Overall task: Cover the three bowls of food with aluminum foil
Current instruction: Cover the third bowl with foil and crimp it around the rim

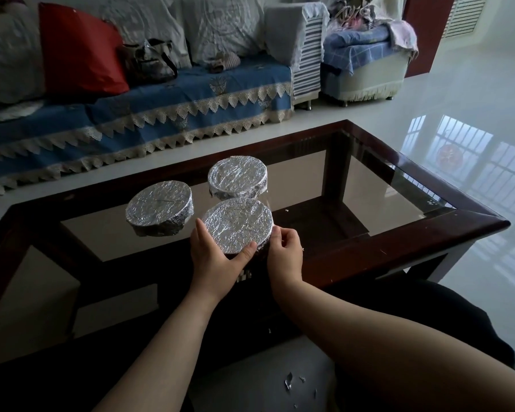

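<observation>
Fingers of both hands, left and right, curl around the nearest foil-covered bowl.

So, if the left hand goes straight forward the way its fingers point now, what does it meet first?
Probably the left foil-covered bowl. The left hand grips the nearest bowl with its fingers pointing up and away; depth is hard to judge, so it might pass beside it.

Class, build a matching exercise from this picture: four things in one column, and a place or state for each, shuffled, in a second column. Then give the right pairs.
Things:
1. nearest foil-covered bowl
2. red cushion
3. foil scraps
4. farthest foil-covered bowl

Places or states:
A. on the floor
B. on the sofa
C. held by both hands
D. untouched, farther back on the glass table

Pairs: 1-C, 2-B, 3-A, 4-D
</observation>
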Motion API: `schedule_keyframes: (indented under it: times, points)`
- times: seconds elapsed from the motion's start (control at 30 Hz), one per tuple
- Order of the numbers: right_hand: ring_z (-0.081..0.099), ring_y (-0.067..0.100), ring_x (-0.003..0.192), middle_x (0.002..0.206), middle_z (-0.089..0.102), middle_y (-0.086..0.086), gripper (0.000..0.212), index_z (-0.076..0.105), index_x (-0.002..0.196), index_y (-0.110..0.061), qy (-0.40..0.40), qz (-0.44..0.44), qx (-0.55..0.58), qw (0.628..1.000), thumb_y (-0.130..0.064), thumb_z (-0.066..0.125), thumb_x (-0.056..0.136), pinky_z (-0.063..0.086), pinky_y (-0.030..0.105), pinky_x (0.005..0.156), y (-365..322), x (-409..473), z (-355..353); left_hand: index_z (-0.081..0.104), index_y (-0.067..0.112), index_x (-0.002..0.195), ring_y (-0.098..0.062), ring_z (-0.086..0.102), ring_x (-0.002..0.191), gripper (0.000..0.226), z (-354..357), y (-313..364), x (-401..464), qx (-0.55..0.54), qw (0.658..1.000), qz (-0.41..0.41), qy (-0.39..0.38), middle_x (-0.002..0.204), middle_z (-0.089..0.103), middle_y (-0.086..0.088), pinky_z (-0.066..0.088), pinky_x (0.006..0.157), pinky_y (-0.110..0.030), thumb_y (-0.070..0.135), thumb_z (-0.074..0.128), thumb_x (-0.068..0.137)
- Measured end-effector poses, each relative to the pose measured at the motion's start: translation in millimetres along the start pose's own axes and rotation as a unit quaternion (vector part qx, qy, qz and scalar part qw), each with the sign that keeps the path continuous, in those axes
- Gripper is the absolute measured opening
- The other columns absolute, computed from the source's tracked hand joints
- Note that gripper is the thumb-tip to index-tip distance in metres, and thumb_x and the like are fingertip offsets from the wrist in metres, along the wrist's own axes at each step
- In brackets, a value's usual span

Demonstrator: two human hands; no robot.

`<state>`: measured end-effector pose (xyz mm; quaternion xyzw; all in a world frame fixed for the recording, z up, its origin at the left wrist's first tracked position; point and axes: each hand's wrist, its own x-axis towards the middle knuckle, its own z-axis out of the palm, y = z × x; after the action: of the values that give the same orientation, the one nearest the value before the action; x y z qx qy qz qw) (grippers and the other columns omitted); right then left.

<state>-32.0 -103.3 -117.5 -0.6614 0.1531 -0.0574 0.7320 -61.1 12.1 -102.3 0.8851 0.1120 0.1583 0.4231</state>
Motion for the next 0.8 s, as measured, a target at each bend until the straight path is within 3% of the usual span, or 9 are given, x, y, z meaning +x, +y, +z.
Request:
schedule_keyframes:
  times: [0.2,0.33,0.53,0.67,0.8]
  points:
    - [0.06,0.011,0.087,0.093,0.064,-0.002,0.017,0.06,0.097,-0.016,0.016,0.064,0.043,0.997,-0.032,0.053,0.095,0.05,0.029,0.08,-2,3,6,-0.005,0.007,0.151,-0.021,0.002,0.146,0.121,0,-1,0,-0.003,1.0,-0.001,0.003,0.158,0.002,-0.014,0.003,0.111,-0.024,0.047,0.077,0.072]
    - [0.062,0.015,0.084,0.093,0.067,0.001,0.007,0.061,0.094,-0.018,0.025,0.107,0.067,0.992,-0.019,0.054,0.093,0.054,0.036,0.082,-2,9,7,-0.005,0.008,0.151,-0.021,0.002,0.146,0.12,1,0,0,-0.004,1.0,-0.004,0.002,0.158,0.002,-0.014,0.002,0.111,-0.023,0.047,0.077,0.072]
    - [0.068,0.021,0.092,0.096,0.069,0.003,0.019,0.062,0.091,-0.02,0.033,0.13,0.061,0.989,-0.002,0.054,0.089,0.056,0.04,0.086,0,17,12,-0.006,0.011,0.152,-0.019,0.006,0.144,0.122,-1,1,1,-0.013,1.0,0.006,0.007,0.157,0.003,-0.011,0.006,0.108,-0.02,0.044,0.078,0.071]
    - [0.065,0.016,0.086,0.095,0.065,-0.001,0.02,0.058,0.089,-0.024,0.041,0.135,0.053,0.989,-0.004,0.056,0.089,0.056,0.032,0.077,-5,20,11,-0.008,0.015,0.152,-0.017,0.005,0.144,0.122,-2,1,3,-0.029,1.0,0.003,0.001,0.157,0.001,-0.009,0.007,0.107,-0.019,0.043,0.079,0.071]
    - [0.067,0.018,0.087,0.094,0.067,0.0,0.016,0.06,0.089,-0.025,0.052,0.117,0.019,0.992,-0.009,0.058,0.09,0.057,0.039,0.083,-4,19,14,-0.007,0.014,0.152,-0.018,0.007,0.144,0.122,-2,0,4,-0.027,1.0,0.004,0.008,0.157,0.003,-0.01,0.008,0.108,-0.02,0.044,0.079,0.07]
